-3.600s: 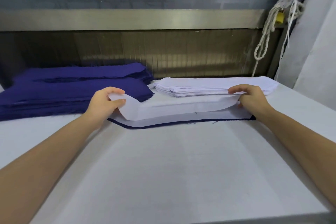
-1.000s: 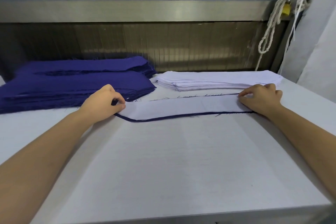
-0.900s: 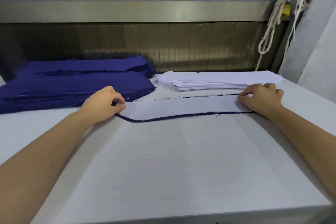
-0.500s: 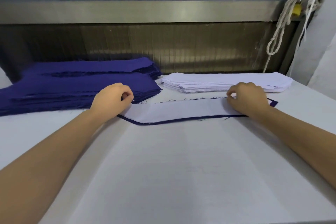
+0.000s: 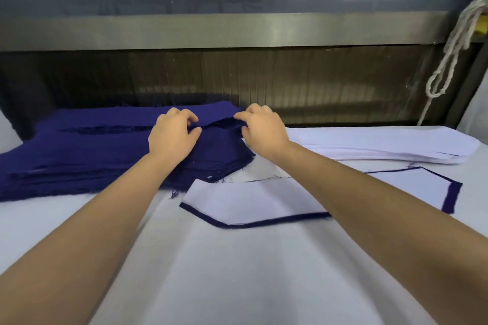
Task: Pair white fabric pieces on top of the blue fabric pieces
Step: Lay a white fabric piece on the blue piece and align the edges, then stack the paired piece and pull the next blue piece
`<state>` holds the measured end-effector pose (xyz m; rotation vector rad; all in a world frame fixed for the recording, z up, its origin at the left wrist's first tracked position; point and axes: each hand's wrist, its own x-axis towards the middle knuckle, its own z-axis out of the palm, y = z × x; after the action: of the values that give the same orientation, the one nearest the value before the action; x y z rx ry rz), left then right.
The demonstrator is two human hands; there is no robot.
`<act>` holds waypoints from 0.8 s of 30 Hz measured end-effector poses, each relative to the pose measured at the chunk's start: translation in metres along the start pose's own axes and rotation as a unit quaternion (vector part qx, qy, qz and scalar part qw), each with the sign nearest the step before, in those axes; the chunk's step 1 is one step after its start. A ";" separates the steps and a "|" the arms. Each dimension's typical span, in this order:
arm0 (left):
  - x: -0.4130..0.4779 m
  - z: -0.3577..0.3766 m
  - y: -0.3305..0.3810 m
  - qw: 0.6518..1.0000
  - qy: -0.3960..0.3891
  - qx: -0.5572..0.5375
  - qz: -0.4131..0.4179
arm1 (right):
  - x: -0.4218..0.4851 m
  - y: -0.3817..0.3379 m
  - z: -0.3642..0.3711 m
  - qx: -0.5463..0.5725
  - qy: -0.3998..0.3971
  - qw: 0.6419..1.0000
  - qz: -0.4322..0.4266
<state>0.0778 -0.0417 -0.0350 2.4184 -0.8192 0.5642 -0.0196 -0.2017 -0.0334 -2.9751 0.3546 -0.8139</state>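
Now, atop the blue stack [image 5: 79,155], left hand [image 5: 171,137] and right hand [image 5: 264,130] pinch the top piece [image 5: 220,123]; curled fingers [image 5: 188,115] could lift two layers. The right forearm [image 5: 369,192] overhangs the pair [image 5: 250,200] on the table [image 5: 237,277] and might shift it.

Legend: the right forearm [image 5: 369,206] crosses the paired white piece [image 5: 253,198], hiding its middle and part of the blue piece [image 5: 266,224] beneath. The right hand [image 5: 264,129] masks the white stack's [image 5: 383,145] left end. The blue stack [image 5: 92,155] runs off the left edge, partly covered by the left hand [image 5: 171,134]. Both hands pinch the top blue layer [image 5: 219,123], their fingertips partly buried in its fold. The right edge cuts the rope [image 5: 449,55].
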 end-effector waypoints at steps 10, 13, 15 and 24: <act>0.030 0.011 -0.019 1.000 -0.021 0.009 -0.016 | 0.055 -0.027 0.038 -0.102 0.028 0.991 -0.084; 0.033 0.010 -0.023 1.000 -0.012 -0.010 -0.005 | 0.061 -0.025 0.035 -0.086 0.030 0.992 -0.087; 0.035 0.011 -0.025 1.000 -0.013 -0.024 0.006 | 0.063 -0.024 0.032 -0.058 0.025 0.995 -0.074; 0.030 0.009 -0.021 0.997 0.052 -0.041 0.033 | 0.064 -0.033 0.016 0.115 -0.013 0.992 0.055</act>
<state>0.1158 -0.0454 -0.0330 2.2754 -0.8628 0.6623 0.0489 -0.1849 -0.0120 -2.7234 0.3905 -0.7476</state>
